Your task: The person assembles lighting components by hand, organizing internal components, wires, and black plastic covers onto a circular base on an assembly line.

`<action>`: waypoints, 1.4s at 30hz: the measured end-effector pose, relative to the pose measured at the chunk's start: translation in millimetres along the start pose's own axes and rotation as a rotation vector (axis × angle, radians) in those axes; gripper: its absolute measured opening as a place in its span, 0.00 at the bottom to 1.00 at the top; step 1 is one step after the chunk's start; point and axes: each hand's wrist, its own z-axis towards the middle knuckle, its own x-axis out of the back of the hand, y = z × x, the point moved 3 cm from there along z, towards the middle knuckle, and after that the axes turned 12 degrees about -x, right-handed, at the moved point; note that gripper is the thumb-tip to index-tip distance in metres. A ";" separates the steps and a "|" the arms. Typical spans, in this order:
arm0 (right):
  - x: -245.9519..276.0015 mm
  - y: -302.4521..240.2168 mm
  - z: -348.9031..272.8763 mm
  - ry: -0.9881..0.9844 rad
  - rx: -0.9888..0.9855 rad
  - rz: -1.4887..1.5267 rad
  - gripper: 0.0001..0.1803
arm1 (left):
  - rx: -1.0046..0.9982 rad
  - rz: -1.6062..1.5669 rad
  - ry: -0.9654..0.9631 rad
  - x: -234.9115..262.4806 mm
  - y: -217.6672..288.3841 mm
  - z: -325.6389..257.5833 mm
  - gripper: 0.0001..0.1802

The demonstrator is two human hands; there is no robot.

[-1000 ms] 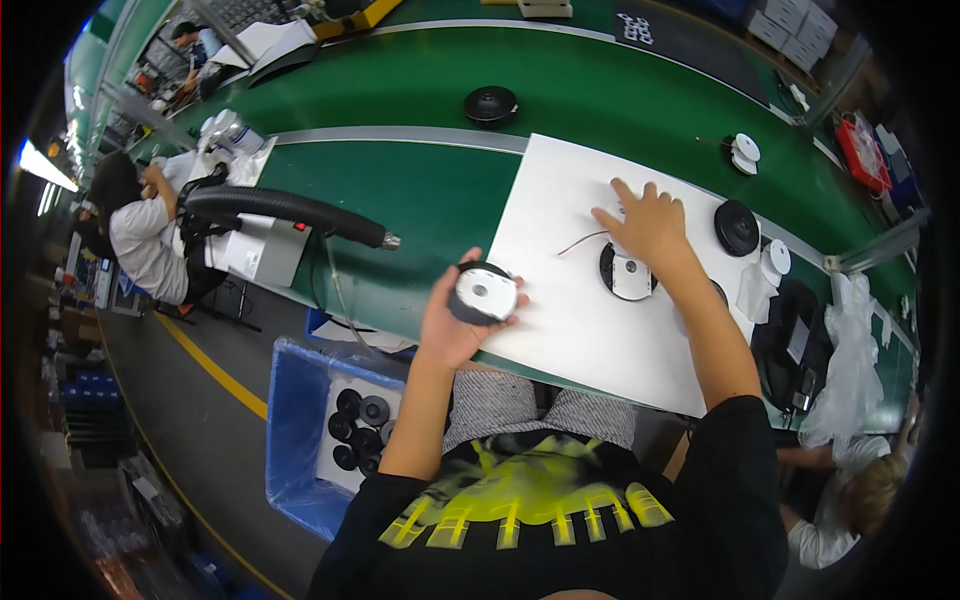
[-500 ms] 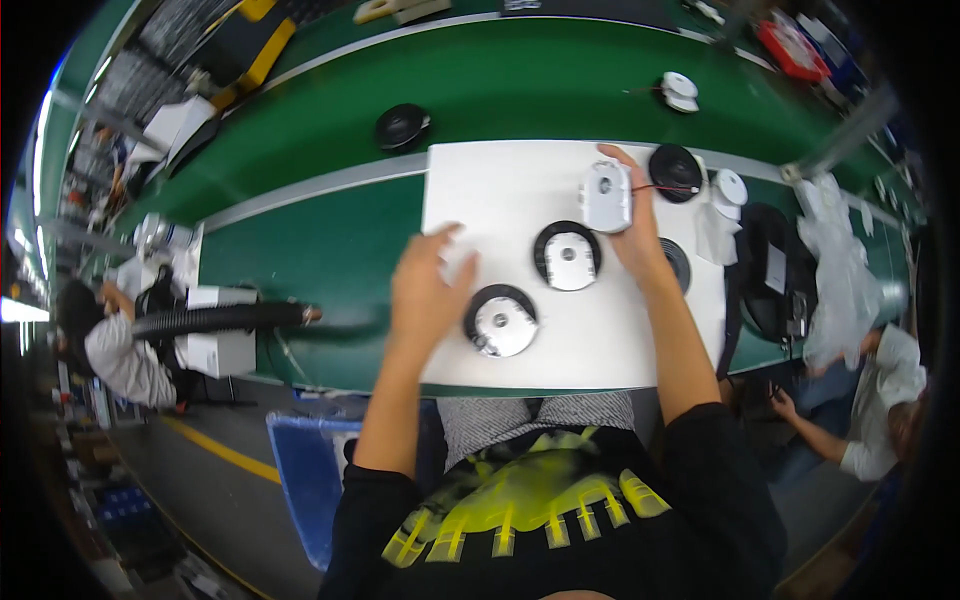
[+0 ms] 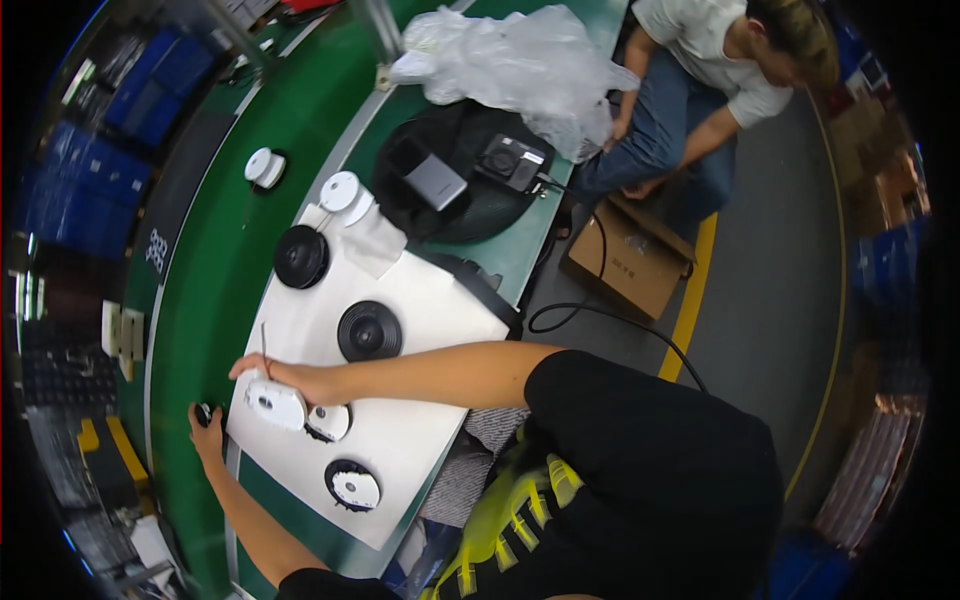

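Green bench tops [image 3: 215, 250] run in long curved strips across this workshop, and a white sheet [image 3: 420, 310] is laid over the near one as a work mat. At the mat's far edge the person's right hand [image 3: 285, 378] lies over a white rounded device [image 3: 272, 405], fingers curled round its top so that they grip it, and a thin wire sticks up just beside the knuckles. Touching that device is a small round white-and-black part [image 3: 328, 422], and a little nearer the person's body sits another round white part in a black ring [image 3: 353, 487]. The left hand [image 3: 207, 430] is off the mat on the green surface, its fingers closed narrowly about a small black knob [image 3: 203, 412]. Farther along the mat lie two black ribbed discs [image 3: 369, 331], one in the middle and one [image 3: 301, 256] near a white round cap [image 3: 340, 190]. Beyond them a black circular pad [image 3: 480, 215] carries a grey box and a small camera-like unit, with crumpled clear plastic [image 3: 520, 60] heaped behind. Another person sits on the floor by an open cardboard box [image 3: 630, 255], well apart from the bench work.
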 end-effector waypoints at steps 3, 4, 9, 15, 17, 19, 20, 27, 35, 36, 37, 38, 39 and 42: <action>-15.6 -11.1 -6.1 -0.008 -0.069 0.010 0.27 | -0.060 -0.087 0.044 7.6 -11.8 -1.6 0.37; -14.6 -12.2 -7.8 -0.008 -0.062 0.024 0.26 | -0.069 -0.084 0.037 8.1 4.0 -0.1 0.37; -16.7 -7.6 -2.8 -0.007 0.039 0.185 0.28 | -0.198 -0.430 -0.071 3.9 104.3 -40.1 0.33; -19.2 -10.9 -3.4 0.030 -0.024 0.191 0.28 | -0.270 -0.307 -0.202 7.3 197.1 -121.5 0.34; -14.2 -9.5 1.4 0.043 0.043 0.165 0.28 | -0.309 -0.249 -0.191 5.3 209.2 -135.6 0.38; -8.0 -5.3 4.6 0.028 0.029 0.178 0.29 | -0.281 -0.179 -0.203 4.4 213.5 -143.9 0.38; -5.5 -2.9 5.8 0.010 0.017 0.187 0.31 | -0.255 -0.109 -0.210 3.7 212.9 -147.0 0.39; -9.4 -7.6 -0.1 0.019 -0.145 0.228 0.31 | -0.180 -0.096 -0.129 7.3 200.4 -166.3 0.42; -0.5 -11.3 -8.6 0.276 0.002 -0.218 0.20 | -0.221 -0.114 0.032 13.1 215.5 -195.8 0.38; -1.9 -16.2 -13.2 0.262 -0.007 -0.225 0.20 | -0.204 -0.125 0.046 11.0 215.7 -196.5 0.37; -2.0 -23.0 -18.6 0.338 0.064 -0.432 0.20 | -0.192 -0.131 0.054 8.7 215.2 -195.0 0.37; -3.3 -26.7 -22.6 0.416 0.138 -0.634 0.20 | -0.200 -0.147 0.083 7.4 215.6 -194.9 0.36; -0.7 -23.7 -20.5 0.524 0.427 -0.805 0.22 | -0.210 -0.164 0.110 6.3 215.6 -196.4 0.35; -7.0 -22.3 -17.2 0.379 0.216 -0.585 0.21 | -0.250 -0.111 0.239 7.6 199.4 -202.0 0.34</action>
